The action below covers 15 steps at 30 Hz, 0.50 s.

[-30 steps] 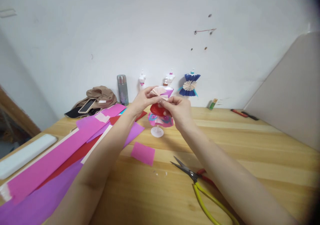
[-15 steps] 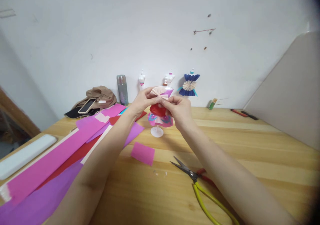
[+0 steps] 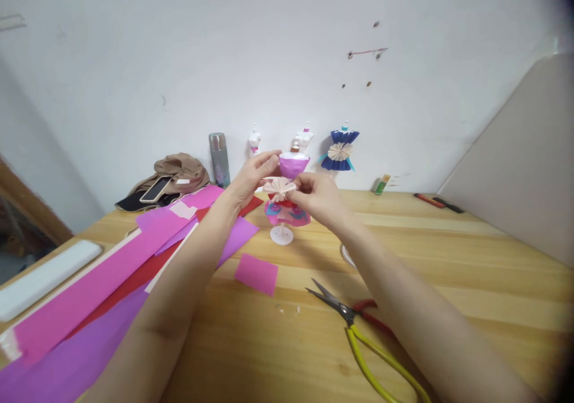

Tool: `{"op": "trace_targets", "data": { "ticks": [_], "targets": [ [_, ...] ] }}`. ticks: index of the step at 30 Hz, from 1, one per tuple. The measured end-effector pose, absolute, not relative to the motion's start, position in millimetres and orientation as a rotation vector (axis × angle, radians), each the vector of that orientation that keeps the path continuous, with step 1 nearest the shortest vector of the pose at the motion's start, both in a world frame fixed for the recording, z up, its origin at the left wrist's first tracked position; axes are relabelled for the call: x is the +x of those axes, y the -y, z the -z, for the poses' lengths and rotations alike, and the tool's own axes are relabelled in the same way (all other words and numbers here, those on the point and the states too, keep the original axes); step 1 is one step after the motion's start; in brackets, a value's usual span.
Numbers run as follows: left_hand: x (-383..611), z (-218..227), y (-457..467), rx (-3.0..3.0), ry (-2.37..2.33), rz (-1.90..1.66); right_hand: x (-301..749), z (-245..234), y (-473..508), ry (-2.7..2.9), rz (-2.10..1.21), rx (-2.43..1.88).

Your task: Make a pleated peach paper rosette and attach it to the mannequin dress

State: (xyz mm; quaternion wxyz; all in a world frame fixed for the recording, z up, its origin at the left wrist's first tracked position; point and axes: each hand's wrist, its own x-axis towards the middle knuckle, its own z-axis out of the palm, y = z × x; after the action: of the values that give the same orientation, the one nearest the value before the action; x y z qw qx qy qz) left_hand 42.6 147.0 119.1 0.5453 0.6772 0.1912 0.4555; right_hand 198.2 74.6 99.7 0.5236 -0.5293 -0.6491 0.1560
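A small dress-form mannequin (image 3: 287, 202) on a white round stand stands mid-table, dressed in a purple paper top, a red waist and a pink-and-blue paper skirt. My right hand (image 3: 316, 197) pinches a cream pleated paper fan (image 3: 278, 188) against the waist of the figure. My left hand (image 3: 253, 176) has its fingers closed on the left side of the purple top, steadying the figure. Both forearms reach in from the bottom of the view.
Long pink, purple and red paper sheets (image 3: 89, 295) cover the table's left; a small pink square (image 3: 256, 274) lies near. Yellow-handled scissors (image 3: 359, 331) lie front right. At the wall stand a flask (image 3: 219, 159), two bare mannequins, a blue-dressed one (image 3: 339, 152), and a bag with a phone (image 3: 156, 188).
The cream paper fan has come down from the figure's chest to its waist, uncovering the purple top. My right hand dropped slightly with it; my left hand stayed at the top.
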Motion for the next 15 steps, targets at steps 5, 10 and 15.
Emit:
{"op": "trace_targets", "data": {
  "ticks": [5, 10, 15],
  "targets": [
    [42.4, -117.6, -146.3, 1.651, -0.490, -0.943, 223.2, -117.2, -63.1, 1.746, -0.477, -1.404],
    [44.1, -115.6, -146.9, 1.711, -0.480, -0.870, 228.8, -125.0, -57.3, 1.854, -0.373, -1.489],
    [45.0, -115.2, -150.3, 1.738, -0.508, -0.875, 213.7, -122.0, -59.2, 1.786, -0.169, -1.552]
  ]
}}
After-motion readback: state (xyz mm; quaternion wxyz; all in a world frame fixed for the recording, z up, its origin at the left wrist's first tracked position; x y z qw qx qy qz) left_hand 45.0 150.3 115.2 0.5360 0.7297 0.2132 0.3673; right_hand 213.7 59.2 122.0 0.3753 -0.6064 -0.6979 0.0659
